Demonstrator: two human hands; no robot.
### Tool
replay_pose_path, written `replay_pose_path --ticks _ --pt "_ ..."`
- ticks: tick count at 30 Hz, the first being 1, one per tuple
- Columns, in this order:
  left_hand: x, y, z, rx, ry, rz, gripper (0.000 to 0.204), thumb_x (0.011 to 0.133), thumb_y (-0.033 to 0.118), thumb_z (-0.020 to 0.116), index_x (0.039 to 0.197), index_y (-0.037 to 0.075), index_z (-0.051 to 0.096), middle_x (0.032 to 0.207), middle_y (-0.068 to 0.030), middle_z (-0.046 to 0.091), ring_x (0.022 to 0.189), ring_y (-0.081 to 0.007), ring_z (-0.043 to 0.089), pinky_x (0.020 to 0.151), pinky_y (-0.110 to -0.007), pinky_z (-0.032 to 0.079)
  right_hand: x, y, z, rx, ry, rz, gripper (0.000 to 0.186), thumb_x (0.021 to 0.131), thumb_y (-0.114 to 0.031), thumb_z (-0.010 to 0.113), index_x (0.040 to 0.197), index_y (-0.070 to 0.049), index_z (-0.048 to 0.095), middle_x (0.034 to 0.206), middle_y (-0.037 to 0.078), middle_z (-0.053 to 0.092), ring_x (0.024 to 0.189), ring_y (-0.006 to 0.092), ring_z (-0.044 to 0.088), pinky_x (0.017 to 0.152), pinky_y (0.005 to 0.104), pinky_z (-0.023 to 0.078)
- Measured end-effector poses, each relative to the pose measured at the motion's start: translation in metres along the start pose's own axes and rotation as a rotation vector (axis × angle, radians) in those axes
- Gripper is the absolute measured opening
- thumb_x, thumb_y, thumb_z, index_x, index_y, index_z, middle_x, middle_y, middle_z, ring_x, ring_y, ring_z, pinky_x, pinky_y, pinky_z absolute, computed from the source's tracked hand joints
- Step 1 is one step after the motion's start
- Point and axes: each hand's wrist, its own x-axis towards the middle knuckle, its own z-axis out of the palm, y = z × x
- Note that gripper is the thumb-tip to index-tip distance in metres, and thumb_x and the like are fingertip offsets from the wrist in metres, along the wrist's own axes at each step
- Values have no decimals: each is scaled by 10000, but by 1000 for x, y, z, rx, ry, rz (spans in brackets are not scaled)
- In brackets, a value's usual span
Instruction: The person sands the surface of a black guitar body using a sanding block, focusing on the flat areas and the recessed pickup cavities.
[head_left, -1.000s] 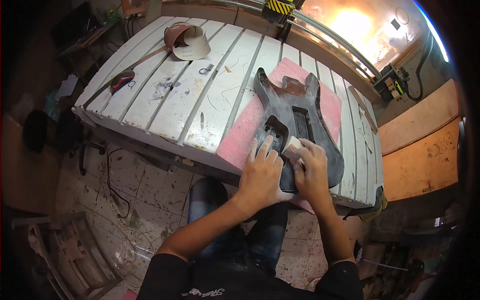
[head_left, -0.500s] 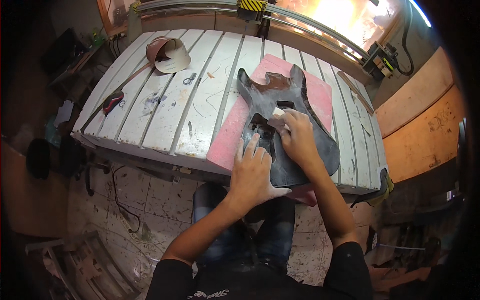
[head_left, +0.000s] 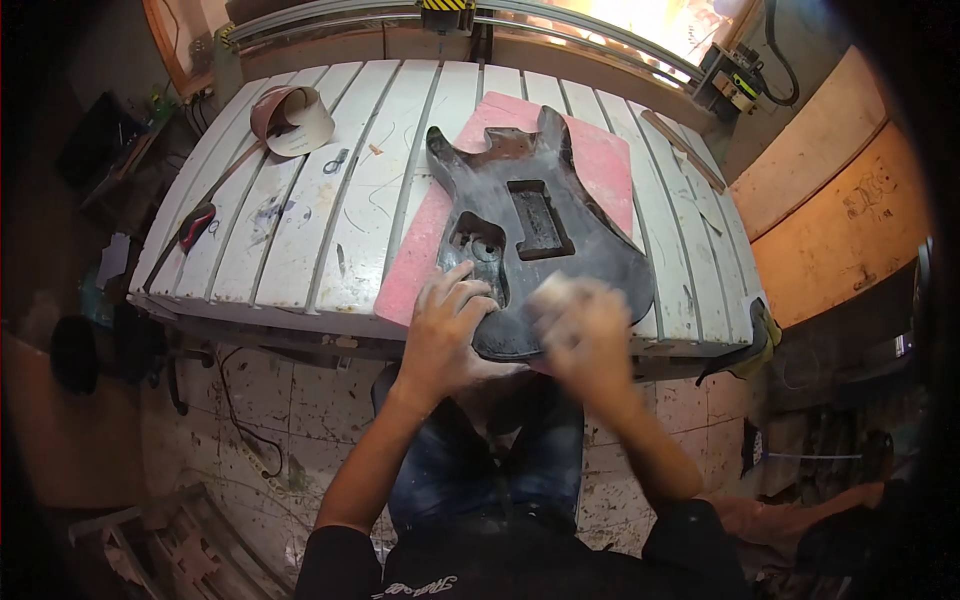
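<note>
Head view, now. White slatted desk; on its left half, a curled sheet, a thin brown strip running toward the near left corner, and a tool with a red-and-black handle near that strip. Wooden stick along the right side; dark cloth hanging at the near right corner. Metal rail crosses behind the desk; brown boards stand at right. Left hand hides the near edge of the rounded hollow; right hand blocks the near right part of the guitar body.

Guitar body lies on a pink pad at the desk's near edge. Finish dark grey, dusty, brown at the neck end; two horns, one rectangular hollow, one rounded. Pad flat, with pale specks; desk paint stained and scuffed.

Left hand: fingers bent, slightly spread on the body beside the rounded hollow, thumb at the near edge. Right hand: motion-blurred, fingers closed around a pale block on the body.

Versus 0.5 s ago: right hand and block have moved from between the hollows toward the near edge, exposing the whole rectangular hollow. Left fingers more bent. Body still on pad.
</note>
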Motion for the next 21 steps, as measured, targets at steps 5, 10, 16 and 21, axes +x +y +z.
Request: replay_pose_path --ticks 5,10,16,21 --pt "0 1 -1 -1 -15 -12 676 575 482 980 1052 109 681 1246 -76 637 1409 -380 504 1177 -577 379 13 32 -1 44 0 87 237 889 -209 732 1117 -152 764 1153 162 668 1075 370 584 927 502 452" --pt "-2 2 1 4 3 -28 674 563 470 985 1042 106 679 1241 -75 636 1409 -383 501 1174 -582 381 -5 -2 4 0 12 39 250 881 -195 733 1127 -165 771 1149 167 664 1073 372 581 933 500 450" --pt "4 5 -1 -2 -11 -20 672 552 481 986 1018 104 683 1234 -77 636 1409 -378 503 1179 -589 374 21 67 6 -27 17 92 227 910 -229 701 1107 -128 753 1131 161 651 1064 369 576 920 512 453" --pt "0 2 1 4 -5 -49 666 545 480 994 1000 103 685 1208 -74 643 1396 -378 517 1180 -594 367 0 11 7 -90 5 49 218 917 -224 708 1101 -112 737 1176 173 648 1061 383 585 917 526 466"
